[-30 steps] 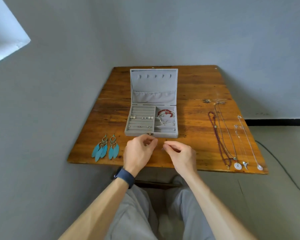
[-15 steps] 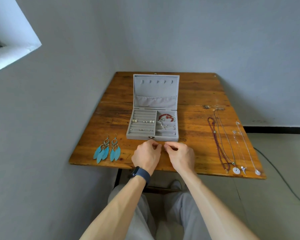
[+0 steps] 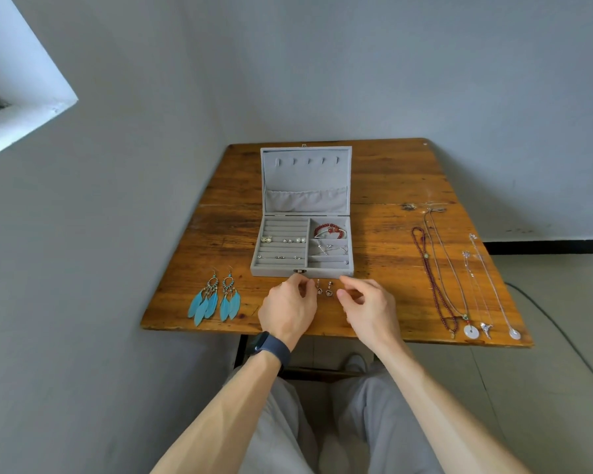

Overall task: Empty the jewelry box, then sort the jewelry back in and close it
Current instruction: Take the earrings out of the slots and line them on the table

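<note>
An open grey jewelry box (image 3: pixel 274 271) stands mid-table with its lid (image 3: pixel 305 172) upright. Its ring rolls hold several small studs (image 3: pixel 285 240) and rings (image 3: pixel 279 257). A red bracelet (image 3: pixel 329 230) and a silver piece (image 3: pixel 332 248) lie in the right compartments. Two small drop earrings (image 3: pixel 323 289) lie on the wood just in front of the box. My left hand (image 3: pixel 286 311) sits just left of them with fingers loosely curled. My right hand (image 3: pixel 368 309) hovers just right of them, thumb and forefinger apart, holding nothing.
A pair of blue feather earrings (image 3: pixel 214 297) lies at the front left of the wooden table (image 3: pixel 391 234). Several necklaces (image 3: pixel 439 268) are stretched out in rows along the right side. Walls close in on the left and behind; a cable (image 3: pixel 562 333) runs across the floor at right.
Both hands came forward to the box's front edge, then drew apart. The two small drop earrings, hidden between my fingertips before, now lie uncovered on the table.
</note>
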Demonstrator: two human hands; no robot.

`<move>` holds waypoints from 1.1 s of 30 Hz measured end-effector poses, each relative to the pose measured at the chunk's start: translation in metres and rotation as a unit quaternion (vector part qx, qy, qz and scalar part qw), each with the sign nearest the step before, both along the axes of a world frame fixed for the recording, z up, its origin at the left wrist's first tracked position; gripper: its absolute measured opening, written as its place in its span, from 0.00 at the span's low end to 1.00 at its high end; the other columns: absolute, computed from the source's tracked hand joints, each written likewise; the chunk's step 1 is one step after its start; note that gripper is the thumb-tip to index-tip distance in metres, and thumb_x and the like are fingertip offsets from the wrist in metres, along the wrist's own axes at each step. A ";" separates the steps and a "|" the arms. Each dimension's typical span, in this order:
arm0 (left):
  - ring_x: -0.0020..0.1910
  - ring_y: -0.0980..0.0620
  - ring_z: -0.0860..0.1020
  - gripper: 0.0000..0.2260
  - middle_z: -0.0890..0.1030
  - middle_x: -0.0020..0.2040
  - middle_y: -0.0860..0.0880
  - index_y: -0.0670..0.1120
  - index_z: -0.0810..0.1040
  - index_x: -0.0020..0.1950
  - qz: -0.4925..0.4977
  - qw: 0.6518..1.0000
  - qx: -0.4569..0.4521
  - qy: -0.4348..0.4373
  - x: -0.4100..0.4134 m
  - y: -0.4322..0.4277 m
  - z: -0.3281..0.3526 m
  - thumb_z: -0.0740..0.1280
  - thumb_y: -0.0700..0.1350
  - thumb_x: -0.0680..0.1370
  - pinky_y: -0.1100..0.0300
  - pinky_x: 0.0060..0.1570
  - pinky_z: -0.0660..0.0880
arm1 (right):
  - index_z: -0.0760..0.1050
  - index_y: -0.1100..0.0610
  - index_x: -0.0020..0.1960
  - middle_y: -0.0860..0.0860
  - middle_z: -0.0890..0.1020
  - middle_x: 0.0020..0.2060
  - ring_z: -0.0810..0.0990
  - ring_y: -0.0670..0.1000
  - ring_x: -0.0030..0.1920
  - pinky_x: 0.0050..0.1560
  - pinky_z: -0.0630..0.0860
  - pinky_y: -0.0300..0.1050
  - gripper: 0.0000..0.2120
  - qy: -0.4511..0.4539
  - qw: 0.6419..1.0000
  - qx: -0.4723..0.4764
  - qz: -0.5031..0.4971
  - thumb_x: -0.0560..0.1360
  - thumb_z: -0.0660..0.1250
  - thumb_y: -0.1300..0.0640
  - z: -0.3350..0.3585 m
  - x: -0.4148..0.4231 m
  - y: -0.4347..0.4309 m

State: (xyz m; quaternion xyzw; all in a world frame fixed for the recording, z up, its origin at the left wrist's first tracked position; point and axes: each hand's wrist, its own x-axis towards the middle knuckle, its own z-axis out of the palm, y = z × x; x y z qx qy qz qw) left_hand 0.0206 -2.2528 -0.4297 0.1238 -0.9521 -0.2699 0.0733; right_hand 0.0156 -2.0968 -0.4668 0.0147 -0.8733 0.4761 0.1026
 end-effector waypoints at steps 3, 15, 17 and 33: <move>0.47 0.52 0.81 0.11 0.82 0.50 0.54 0.56 0.79 0.58 -0.046 0.998 -0.042 0.033 0.011 -0.008 -0.001 0.60 0.55 0.82 0.55 0.42 0.80 | 0.82 0.54 0.61 0.48 0.82 0.54 0.79 0.43 0.47 0.48 0.73 0.30 0.12 0.050 0.997 0.062 -0.001 0.77 0.71 0.57 0.001 0.014 0.001; 0.60 0.51 0.73 0.14 0.74 0.62 0.54 0.56 0.78 0.65 -0.091 0.986 -0.140 0.009 0.017 0.004 -0.009 0.58 0.54 0.82 0.53 0.44 0.79 | 0.79 0.59 0.65 0.51 0.79 0.57 0.81 0.51 0.54 0.54 0.77 0.40 0.16 0.047 0.980 0.186 0.046 0.78 0.67 0.60 0.008 0.014 -0.019; 0.60 0.50 0.73 0.14 0.74 0.62 0.54 0.56 0.77 0.65 -0.095 0.986 -0.139 0.007 0.017 0.003 -0.010 0.58 0.54 0.82 0.52 0.45 0.79 | 0.79 0.59 0.66 0.51 0.79 0.58 0.81 0.51 0.55 0.55 0.77 0.41 0.17 0.045 0.981 0.183 0.048 0.78 0.67 0.60 0.007 0.014 -0.019; 0.79 0.49 0.58 0.29 0.62 0.79 0.48 0.46 0.60 0.80 -0.094 0.980 -0.172 0.035 0.042 -0.055 -0.041 0.51 0.60 0.83 0.51 0.76 0.51 | 0.75 0.59 0.70 0.53 0.76 0.70 0.69 0.55 0.74 0.74 0.65 0.55 0.21 0.065 0.963 0.261 0.030 0.82 0.60 0.50 -0.008 0.049 -0.004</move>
